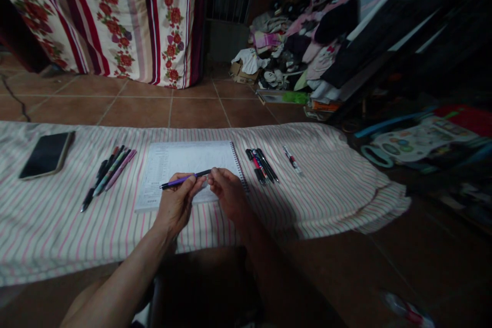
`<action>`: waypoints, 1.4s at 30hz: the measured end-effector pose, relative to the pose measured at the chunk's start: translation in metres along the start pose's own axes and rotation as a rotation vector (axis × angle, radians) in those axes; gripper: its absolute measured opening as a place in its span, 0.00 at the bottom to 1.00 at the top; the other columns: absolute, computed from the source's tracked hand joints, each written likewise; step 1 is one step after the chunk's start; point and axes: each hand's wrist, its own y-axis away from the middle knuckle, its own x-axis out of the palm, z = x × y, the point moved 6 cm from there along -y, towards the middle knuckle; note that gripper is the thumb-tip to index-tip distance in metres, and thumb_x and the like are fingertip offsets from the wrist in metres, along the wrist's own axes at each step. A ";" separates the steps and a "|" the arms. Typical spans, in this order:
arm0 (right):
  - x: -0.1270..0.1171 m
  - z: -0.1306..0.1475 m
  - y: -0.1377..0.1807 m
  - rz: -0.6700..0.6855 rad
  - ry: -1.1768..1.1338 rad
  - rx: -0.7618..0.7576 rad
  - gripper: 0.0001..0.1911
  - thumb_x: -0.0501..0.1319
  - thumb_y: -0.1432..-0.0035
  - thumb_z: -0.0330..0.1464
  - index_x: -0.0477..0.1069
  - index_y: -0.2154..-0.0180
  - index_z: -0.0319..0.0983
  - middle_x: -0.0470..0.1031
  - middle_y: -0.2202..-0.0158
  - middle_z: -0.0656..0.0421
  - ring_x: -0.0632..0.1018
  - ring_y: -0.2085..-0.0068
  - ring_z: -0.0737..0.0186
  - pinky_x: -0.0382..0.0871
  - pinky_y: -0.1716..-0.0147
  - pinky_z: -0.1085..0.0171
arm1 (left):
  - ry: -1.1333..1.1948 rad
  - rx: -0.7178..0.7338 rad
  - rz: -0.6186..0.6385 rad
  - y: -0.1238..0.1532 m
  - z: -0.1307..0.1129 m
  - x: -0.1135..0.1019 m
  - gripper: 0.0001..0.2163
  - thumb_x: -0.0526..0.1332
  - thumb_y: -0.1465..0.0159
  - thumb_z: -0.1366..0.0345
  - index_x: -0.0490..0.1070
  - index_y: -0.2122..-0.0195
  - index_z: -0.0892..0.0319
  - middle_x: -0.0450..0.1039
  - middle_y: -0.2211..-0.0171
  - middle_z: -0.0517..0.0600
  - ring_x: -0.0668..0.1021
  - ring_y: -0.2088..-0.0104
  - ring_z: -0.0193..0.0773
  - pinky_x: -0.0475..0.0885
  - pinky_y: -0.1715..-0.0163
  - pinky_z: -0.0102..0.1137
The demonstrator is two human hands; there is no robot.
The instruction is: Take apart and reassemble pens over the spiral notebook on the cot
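Note:
A slim purple and black pen (177,182) lies slantwise between both hands, above a spiral notebook (184,156). My left hand (180,196) pinches its purple barrel between thumb and fingers. At the other end, my right hand (226,184) has its fingertips closed on the black tip. The notebook lies open at a pale page, its spiral binding along the right side; both hands cover part of its lower half.
Left of the notebook lie several pens (111,169) and a dark-screened phone (48,154). More pens (263,165) are grouped to the right, with a single white and dark pen (292,160) beyond. Everything rests on a striped cloth (326,184). Piled clothes (300,46) stand behind.

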 end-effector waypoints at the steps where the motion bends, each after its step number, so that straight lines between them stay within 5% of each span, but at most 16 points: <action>1: -0.002 0.000 -0.001 -0.020 0.010 0.002 0.14 0.68 0.57 0.40 0.72 0.72 0.37 0.73 0.74 0.62 0.71 0.74 0.74 0.65 0.75 0.73 | -0.003 -0.001 -0.005 0.001 0.000 0.000 0.06 0.64 0.47 0.78 0.68 0.72 0.65 0.76 0.74 0.50 0.81 0.68 0.36 0.76 0.65 0.24; 8: 0.004 0.001 0.002 0.039 -0.096 0.026 0.25 0.68 0.58 0.35 0.69 0.55 0.41 0.74 0.70 0.62 0.75 0.68 0.71 0.67 0.71 0.73 | 0.024 -0.009 -0.050 -0.002 -0.001 0.000 0.05 0.61 0.45 0.80 0.68 0.73 0.65 0.76 0.73 0.51 0.81 0.68 0.34 0.76 0.66 0.21; 15: -0.001 0.002 0.000 -0.014 0.032 -0.022 0.15 0.67 0.56 0.42 0.71 0.71 0.37 0.73 0.74 0.61 0.73 0.73 0.71 0.67 0.74 0.72 | 0.006 -0.003 -0.010 -0.001 0.002 0.001 0.05 0.63 0.46 0.79 0.69 0.72 0.65 0.76 0.73 0.52 0.81 0.67 0.36 0.76 0.64 0.23; 19: -0.004 0.004 -0.001 -0.013 0.019 -0.011 0.15 0.68 0.57 0.37 0.73 0.66 0.37 0.72 0.75 0.63 0.73 0.74 0.73 0.66 0.75 0.74 | 0.009 -0.006 -0.027 -0.001 0.003 -0.001 0.05 0.62 0.45 0.80 0.69 0.72 0.65 0.76 0.73 0.52 0.81 0.67 0.35 0.76 0.66 0.22; 23: -0.001 0.003 0.000 0.033 -0.086 0.039 0.24 0.69 0.58 0.35 0.69 0.57 0.40 0.75 0.67 0.60 0.77 0.67 0.68 0.69 0.72 0.72 | 0.034 -0.004 -0.028 -0.003 0.003 0.000 0.05 0.61 0.45 0.80 0.69 0.73 0.65 0.76 0.74 0.51 0.81 0.67 0.35 0.76 0.65 0.23; 30: -0.004 0.003 0.001 -0.011 0.067 -0.022 0.16 0.67 0.56 0.42 0.71 0.71 0.36 0.73 0.74 0.61 0.73 0.72 0.71 0.68 0.72 0.72 | -0.006 -0.022 -0.013 -0.001 0.005 0.001 0.05 0.63 0.46 0.78 0.69 0.72 0.65 0.76 0.74 0.51 0.81 0.68 0.35 0.76 0.65 0.22; 42: -0.010 0.000 -0.006 -0.028 -0.034 0.019 0.15 0.68 0.59 0.39 0.72 0.68 0.39 0.76 0.69 0.59 0.76 0.67 0.67 0.69 0.72 0.71 | -0.017 0.021 -0.031 -0.006 0.005 -0.005 0.05 0.64 0.47 0.77 0.70 0.72 0.65 0.75 0.74 0.50 0.81 0.67 0.36 0.76 0.62 0.26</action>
